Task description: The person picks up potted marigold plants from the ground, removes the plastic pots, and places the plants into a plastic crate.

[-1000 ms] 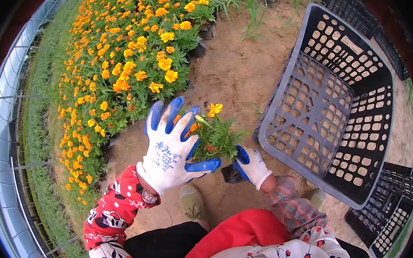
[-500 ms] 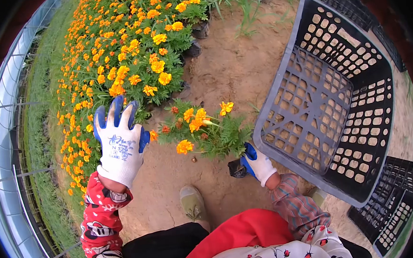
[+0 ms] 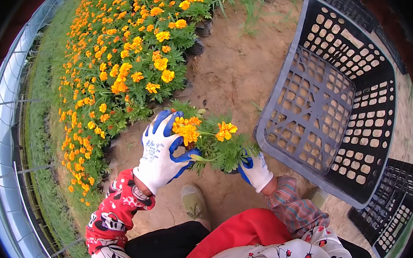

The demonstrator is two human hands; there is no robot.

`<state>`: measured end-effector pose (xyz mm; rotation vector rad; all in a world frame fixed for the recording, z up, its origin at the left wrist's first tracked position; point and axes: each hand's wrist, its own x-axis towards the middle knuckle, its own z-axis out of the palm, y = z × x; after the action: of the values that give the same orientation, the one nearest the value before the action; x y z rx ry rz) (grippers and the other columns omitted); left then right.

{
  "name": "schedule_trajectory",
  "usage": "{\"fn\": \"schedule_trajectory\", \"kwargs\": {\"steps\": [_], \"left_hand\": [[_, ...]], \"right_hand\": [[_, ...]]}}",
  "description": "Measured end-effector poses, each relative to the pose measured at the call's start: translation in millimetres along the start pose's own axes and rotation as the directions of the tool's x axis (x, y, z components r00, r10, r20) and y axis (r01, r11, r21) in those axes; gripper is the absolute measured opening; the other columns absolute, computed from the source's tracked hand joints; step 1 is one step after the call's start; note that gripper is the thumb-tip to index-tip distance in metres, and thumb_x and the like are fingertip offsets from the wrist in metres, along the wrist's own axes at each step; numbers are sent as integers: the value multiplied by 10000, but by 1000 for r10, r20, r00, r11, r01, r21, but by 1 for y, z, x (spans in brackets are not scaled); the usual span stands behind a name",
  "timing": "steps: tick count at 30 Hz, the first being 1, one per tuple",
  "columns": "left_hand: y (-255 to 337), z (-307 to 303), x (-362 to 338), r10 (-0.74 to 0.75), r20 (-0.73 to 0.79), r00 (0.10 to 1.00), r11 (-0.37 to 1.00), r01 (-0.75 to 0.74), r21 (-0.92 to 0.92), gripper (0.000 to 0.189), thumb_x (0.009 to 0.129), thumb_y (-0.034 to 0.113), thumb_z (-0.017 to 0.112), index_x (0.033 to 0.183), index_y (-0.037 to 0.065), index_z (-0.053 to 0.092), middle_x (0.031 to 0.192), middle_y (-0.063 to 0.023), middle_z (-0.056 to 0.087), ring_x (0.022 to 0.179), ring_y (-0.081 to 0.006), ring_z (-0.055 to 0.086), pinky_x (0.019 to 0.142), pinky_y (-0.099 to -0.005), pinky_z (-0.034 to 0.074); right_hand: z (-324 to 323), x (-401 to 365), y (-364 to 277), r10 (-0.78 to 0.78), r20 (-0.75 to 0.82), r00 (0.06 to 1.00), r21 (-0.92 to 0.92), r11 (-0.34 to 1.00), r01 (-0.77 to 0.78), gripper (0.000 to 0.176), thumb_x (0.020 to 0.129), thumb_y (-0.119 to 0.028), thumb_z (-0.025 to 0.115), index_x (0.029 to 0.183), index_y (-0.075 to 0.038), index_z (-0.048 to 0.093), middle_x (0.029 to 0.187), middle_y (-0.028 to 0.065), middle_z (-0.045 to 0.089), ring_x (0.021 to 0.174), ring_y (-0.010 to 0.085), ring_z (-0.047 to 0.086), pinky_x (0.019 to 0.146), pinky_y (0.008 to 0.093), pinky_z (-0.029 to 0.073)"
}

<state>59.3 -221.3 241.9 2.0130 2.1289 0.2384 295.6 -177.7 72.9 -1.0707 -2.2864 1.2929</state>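
Note:
My right hand (image 3: 254, 170), in a white and blue glove, grips the base of a potted marigold plant (image 3: 217, 142) with orange blooms and green leaves; its pot is hidden behind the foliage. My left hand (image 3: 161, 149), gloved the same way, is pressed into the plant's left side, fingers curled among the flowers and stems. The plant is held above bare sandy ground, just left of a black plastic crate (image 3: 333, 99).
A dense bed of potted marigolds (image 3: 119, 63) fills the upper left. The black crate lies tilted and holds nothing, with more black crates (image 3: 387, 211) at the right. My shoe (image 3: 193, 203) stands on sandy soil (image 3: 231, 69). A greenhouse wall frame (image 3: 4, 145) runs along the left.
My left hand swung out left with fingers spread, then came back and closed into the plant's flowers. The right hand kept hold of the plant, shifting slightly.

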Motion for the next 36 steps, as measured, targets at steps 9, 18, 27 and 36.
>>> {"fn": "schedule_trajectory", "kwargs": {"steps": [9, 18, 27, 36], "left_hand": [[6, -21, -5, 169, -133, 977, 944, -122, 306, 188, 642, 126, 697, 804, 73, 618, 1265, -121, 472, 1211, -370, 374, 979, -489, 302], [-62, -40, -31, -230, -99, 968, 856, 249, 453, 372, 662, 246, 710, 1008, 161, 605, 1336, -102, 399, 1238, -347, 340, 988, -494, 280], [-37, -3, -4, -9, 95, 995, 966, -16, 256, 596, 602, 547, 715, 977, 98, 603, 1282, -132, 425, 1212, -376, 357, 961, -531, 285], [-34, 23, 8, -24, -112, 993, 965, 52, 256, 447, 653, 463, 711, 824, 60, 622, 1117, -128, 535, 1100, -324, 465, 951, -483, 313]], "right_hand": [[-9, -1, -9, 83, 105, 991, 87, 992, -92, 273, 796, -148, 602, 1040, -30, 573, 1050, 181, 539, 953, 356, 507, 840, 417, 403], [8, -2, 31, -474, 376, 796, 218, 880, 422, 345, 743, -146, 630, 1071, -57, 565, 1078, 126, 568, 1025, 315, 517, 938, 416, 387], [-13, 32, 72, -385, 574, 723, 616, 784, -71, 415, 909, -166, 490, 1280, 1, 409, 1257, 67, 499, 1148, 135, 458, 988, 294, 350], [41, 76, 92, -43, 587, 808, 806, 126, -579, 549, 870, -169, 551, 1350, -49, 314, 1331, 83, 416, 1184, 194, 431, 1006, 330, 340]]}}
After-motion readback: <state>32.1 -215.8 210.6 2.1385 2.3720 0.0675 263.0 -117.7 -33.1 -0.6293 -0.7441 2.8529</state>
